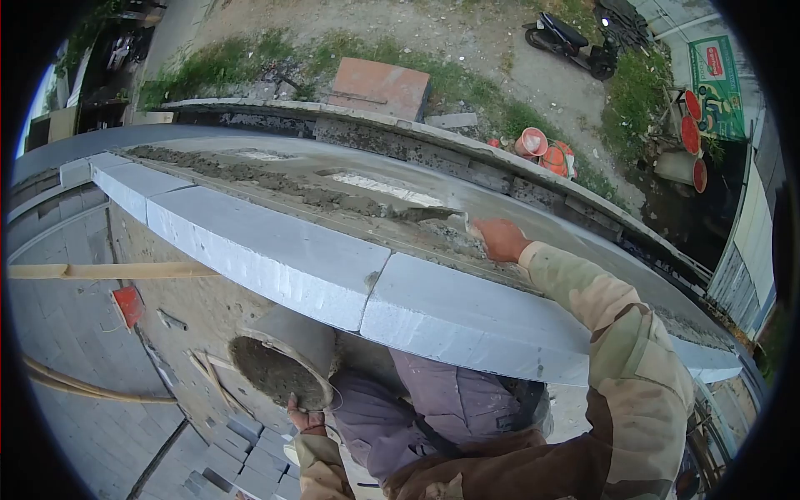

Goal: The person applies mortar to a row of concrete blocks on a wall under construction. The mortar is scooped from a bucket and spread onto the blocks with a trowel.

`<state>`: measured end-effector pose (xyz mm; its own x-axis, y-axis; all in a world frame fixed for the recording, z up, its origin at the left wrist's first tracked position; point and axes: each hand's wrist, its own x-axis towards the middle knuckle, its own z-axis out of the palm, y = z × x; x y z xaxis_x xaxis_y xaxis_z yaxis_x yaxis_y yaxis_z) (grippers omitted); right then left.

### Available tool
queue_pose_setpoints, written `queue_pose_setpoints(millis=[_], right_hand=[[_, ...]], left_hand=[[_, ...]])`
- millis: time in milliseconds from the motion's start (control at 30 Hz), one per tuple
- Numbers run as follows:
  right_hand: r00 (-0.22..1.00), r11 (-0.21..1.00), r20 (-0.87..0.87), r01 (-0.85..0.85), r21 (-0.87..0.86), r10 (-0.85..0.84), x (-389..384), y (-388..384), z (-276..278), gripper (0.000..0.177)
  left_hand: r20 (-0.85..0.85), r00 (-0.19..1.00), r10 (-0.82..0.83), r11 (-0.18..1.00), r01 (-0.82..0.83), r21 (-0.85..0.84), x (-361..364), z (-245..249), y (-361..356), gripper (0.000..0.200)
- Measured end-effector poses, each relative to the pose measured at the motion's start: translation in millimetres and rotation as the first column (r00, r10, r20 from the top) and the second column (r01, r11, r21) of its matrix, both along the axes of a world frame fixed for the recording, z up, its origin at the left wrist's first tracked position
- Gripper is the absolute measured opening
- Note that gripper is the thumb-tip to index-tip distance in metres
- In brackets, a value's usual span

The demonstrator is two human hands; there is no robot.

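Note:
My right hand point(500, 239) is closed around the handle of a trowel point(432, 214). Its dark blade rests at the wet mortar point(333, 198) spread along the top of the wall. Down at the left, my left hand point(307, 414) grips the lower rim of a tilted grey bucket point(310, 329). Grey mortar point(271, 371) shows inside the bucket's mouth. Between my body and the mortar strip runs a row of pale lightweight blocks point(267, 225), with a joint visible between two of them.
Below on the left are a wooden pole point(108, 271), a red container point(127, 307) and several stacked grey blocks point(250, 458). Beyond the wall, far down, lie orange buckets point(532, 143), a reddish slab point(379, 87) and a parked motorbike point(573, 46).

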<state>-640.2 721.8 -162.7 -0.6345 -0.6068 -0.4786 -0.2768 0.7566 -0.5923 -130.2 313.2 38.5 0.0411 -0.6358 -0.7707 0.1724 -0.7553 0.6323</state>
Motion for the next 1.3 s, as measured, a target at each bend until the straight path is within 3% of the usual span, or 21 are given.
queue_pose_setpoints(millis=[100,167,200,267,367,500,567,600,633,667,700,767,800,867,900,967,1000,1067,1133,1300], right_hand=[[0.998,0.995,0.062,-0.018,0.097,0.011,-9,-30,-11,0.057],[0.935,0.924,-0.044,0.354,0.145,-0.351,-50,-37,-15,0.045],[0.935,0.923,-0.041,0.354,0.15,-0.352,-64,-34,-35,0.045],[0.961,0.937,0.179,0.146,0.318,-0.21,-81,-23,-84,0.033],[0.937,0.955,0.309,0.069,0.29,-0.161,-70,-45,-61,0.032],[0.949,0.97,0.309,-0.013,0.242,-0.064,-36,-56,-87,0.036],[0.999,0.99,0.047,-0.003,0.141,-0.004,-24,-58,-72,0.039],[0.999,0.989,0.048,-0.012,0.145,0.005,-24,-57,-70,0.039],[0.951,0.976,0.237,0.173,0.132,-0.201,-24,-53,-67,0.04],[0.826,0.923,0.413,0.351,0.157,-0.384,-26,-48,-64,0.042],[0.828,0.924,0.41,0.346,0.162,-0.382,-31,-42,-62,0.042],[0.409,0.889,0.834,0.416,0.191,-0.371,-49,-30,-63,0.044],[0.409,0.891,0.834,0.411,0.194,-0.37,-54,-26,-66,0.044],[0.271,0.926,0.911,0.304,0.225,-0.31,-58,-20,-73,0.05],[0.27,0.926,0.911,0.302,0.228,-0.312,-54,-24,-68,0.05],[0.616,0.955,0.731,0.149,0.256,-0.292,-46,-48,-41,0.055],[0.784,0.973,0.616,-0.073,0.218,-0.079,-42,-57,-28,0.057],[0.834,0.976,0.552,-0.118,0.182,-0.002,-27,-47,-58,0.058],[0.877,0.974,0.474,-0.166,0.156,0.074,-29,-47,-55,0.06],[0.762,0.907,0.583,-0.409,0.098,0.28,-72,-39,6,0.065]], left_hand=[[0.119,0.99,0.069,0.997,-0.066,-0.03,-6,7,3,0.047],[0.068,0.997,0.048,0.999,-0.049,0.014,0,5,0,0.048],[0.06,0.997,0.047,0.999,-0.049,0.023,2,5,-1,0.049],[0.081,0.995,0.052,0.999,-0.053,0.009,6,1,-3,0.049],[0.113,0.992,0.054,0.998,-0.055,0.004,16,0,-4,0.047],[0.152,0.984,0.098,0.993,-0.107,0.053,13,5,-2,0.045],[0.156,0.984,0.09,0.994,-0.099,0.053,9,6,-1,0.045],[0.158,0.984,0.076,0.995,-0.085,0.05,9,6,1,0.045],[0.161,0.983,0.084,0.994,-0.094,0.055,9,7,2,0.045],[0.154,0.985,0.082,0.994,-0.092,0.059,10,8,2,0.046],[0.145,0.986,0.078,0.994,-0.087,0.062,8,8,2,0.047],[0.149,0.986,0.073,0.995,-0.083,0.059,-3,9,4,0.049],[0.164,0.984,0.064,0.996,-0.073,0.05,-4,11,6,0.05],[0.164,0.984,0.069,0.996,-0.076,0.037,5,8,4,0.051],[0.159,0.985,0.07,0.997,-0.075,0.025,9,6,4,0.051],[0.146,0.987,0.071,0.996,-0.079,0.044,8,7,5,0.051],[0.133,0.989,0.072,0.995,-0.081,0.058,6,7,4,0.051],[0.171,0.982,0.079,0.996,-0.084,0.024,3,8,5,0.051],[0.202,0.975,0.088,0.996,-0.089,-0.006,3,5,5,0.05],[0.169,0.985,0.046,0.999,-0.046,-0.003,5,5,5,0.051]])
